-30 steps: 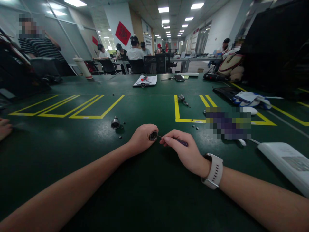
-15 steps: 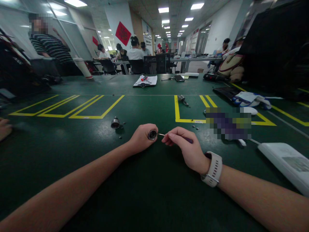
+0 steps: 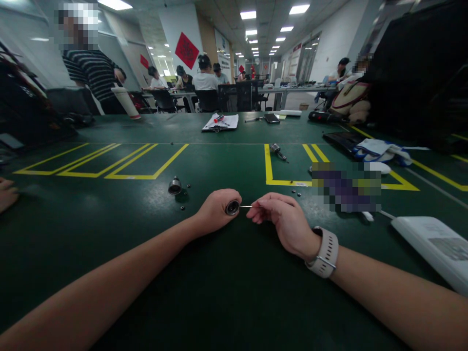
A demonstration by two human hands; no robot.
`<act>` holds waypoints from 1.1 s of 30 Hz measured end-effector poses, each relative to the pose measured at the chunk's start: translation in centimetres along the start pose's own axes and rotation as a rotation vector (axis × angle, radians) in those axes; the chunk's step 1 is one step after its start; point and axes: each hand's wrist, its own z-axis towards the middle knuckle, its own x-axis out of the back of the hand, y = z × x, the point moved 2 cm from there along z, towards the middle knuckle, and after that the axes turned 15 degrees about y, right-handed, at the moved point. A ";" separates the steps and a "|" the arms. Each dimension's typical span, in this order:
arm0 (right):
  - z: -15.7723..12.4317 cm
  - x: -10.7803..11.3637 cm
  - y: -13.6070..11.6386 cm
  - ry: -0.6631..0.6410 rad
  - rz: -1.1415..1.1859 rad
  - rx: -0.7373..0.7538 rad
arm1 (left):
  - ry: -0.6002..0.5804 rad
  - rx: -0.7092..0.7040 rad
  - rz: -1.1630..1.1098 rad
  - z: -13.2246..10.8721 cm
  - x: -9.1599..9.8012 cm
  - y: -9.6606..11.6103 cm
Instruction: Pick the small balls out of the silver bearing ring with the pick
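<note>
The left hand (image 3: 217, 209) and right hand (image 3: 280, 217) have closed fingers: the left round a silver metal cup (image 3: 232, 207), likely hard, slippery, best held round its outside; the right on a thin silver metal stick (image 3: 246, 206) beside it.

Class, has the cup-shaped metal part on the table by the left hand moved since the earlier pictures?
No: against the yellow tape, the metal part sits in the same spot, shifted neither way.

I'm getting bright ceiling lights (image 3: 248, 15) at twelve o'clock, the tabletop (image 3: 234, 292) dark toward six. Pixel blocks (image 3: 345, 187) mask three, and my edges stretch.
</note>
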 end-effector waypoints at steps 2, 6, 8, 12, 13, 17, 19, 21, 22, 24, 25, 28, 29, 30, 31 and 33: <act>0.0 0.0 0.1 0.007 0.038 -0.043 | 0.012 0.013 -0.028 0.0 0.0 -0.1; -0.3 -0.2 0.0 -0.004 0.010 -0.007 | 0.033 0.042 -0.039 0.1 0.0 -0.2; -0.4 -0.3 0.0 -0.013 -0.035 0.056 | 0.036 0.065 -0.017 0.1 -0.1 -0.2; -0.3 -0.1 0.0 0.009 -0.030 0.046 | 0.028 0.090 0.025 0.1 0.0 -0.2; -0.3 -0.1 0.0 0.026 -0.010 0.019 | 0.023 0.090 0.029 0.1 -0.1 -0.2; 0.0 0.0 -0.2 0.074 0.050 -0.049 | -0.001 0.057 0.009 0.1 -0.1 -0.1; 0.1 0.0 -0.2 0.081 0.060 -0.067 | -0.023 0.025 -0.012 0.0 -0.1 -0.1; 0.2 0.0 -0.3 0.090 0.061 -0.076 | -0.044 -0.004 -0.030 0.1 -0.1 0.0; 0.3 0.0 -0.3 0.095 0.062 -0.076 | -0.052 -0.014 -0.036 0.1 0.0 0.0; 0.3 0.1 -0.3 0.098 0.065 -0.073 | -0.065 -0.028 -0.041 0.1 0.1 0.1; 0.3 0.1 -0.3 0.097 0.066 -0.070 | -0.071 -0.032 -0.038 0.1 0.1 0.2; 0.2 0.2 -0.4 0.083 0.049 -0.071 | -0.099 -0.042 -0.013 0.1 0.1 0.3; 0.2 0.2 -0.4 0.080 0.043 -0.070 | -0.106 -0.043 -0.007 0.1 0.1 0.4; 0.2 0.2 -0.4 0.079 0.040 -0.067 | -0.110 -0.039 -0.002 0.1 0.1 0.4; 0.2 0.3 -0.3 0.081 0.041 -0.064 | -0.111 -0.032 -0.001 0.1 0.1 0.4; 0.2 0.3 -0.3 0.086 0.048 -0.055 | -0.106 -0.015 -0.009 0.0 0.1 0.4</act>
